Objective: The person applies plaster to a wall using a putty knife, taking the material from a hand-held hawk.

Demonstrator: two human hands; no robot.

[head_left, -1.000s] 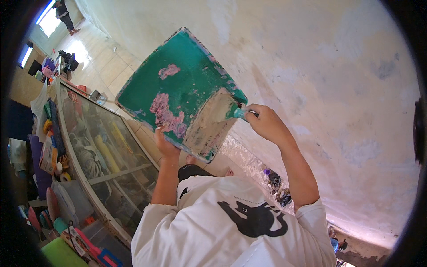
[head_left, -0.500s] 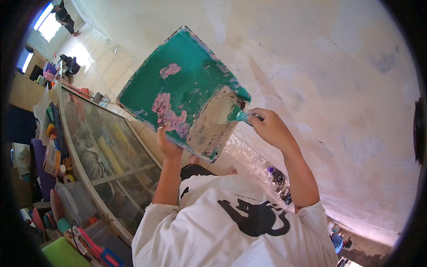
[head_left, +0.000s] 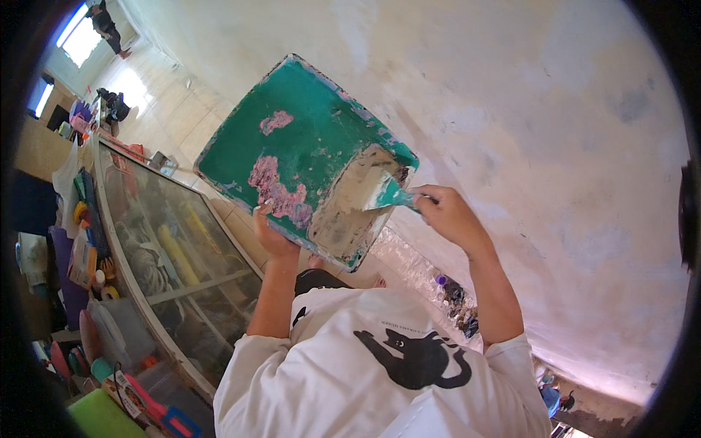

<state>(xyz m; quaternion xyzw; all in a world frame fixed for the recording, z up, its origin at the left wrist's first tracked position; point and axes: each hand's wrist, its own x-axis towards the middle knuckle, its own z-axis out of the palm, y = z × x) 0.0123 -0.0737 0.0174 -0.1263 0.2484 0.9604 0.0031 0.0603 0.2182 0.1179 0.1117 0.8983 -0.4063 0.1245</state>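
Note:
My left hand (head_left: 276, 235) grips the near left edge of a square green tray (head_left: 303, 98), its thumb over the rim and its other fingers hidden underneath. Dried pink patches (head_left: 274, 191) crust the green surface. Beige paste (head_left: 347, 191) fills the corner of the tray on my right. A putty knife (head_left: 394, 193) with a green handle is closed in my right hand (head_left: 451, 219). Its broad blade rests in the paste, partly smeared with it.
A patchy plastered wall (head_left: 540, 146) rises on the right. At the left stands a glass-fronted cabinet (head_left: 182, 255) with many household items on and beside it. Plastic sheeting (head_left: 409, 266) lies along the wall's foot. Another person (head_left: 106, 29) stands far off by a window.
The putty knife has shifted so that more of its blade shows over the paste. The tray has dropped slightly toward me, with my left hand still holding it.

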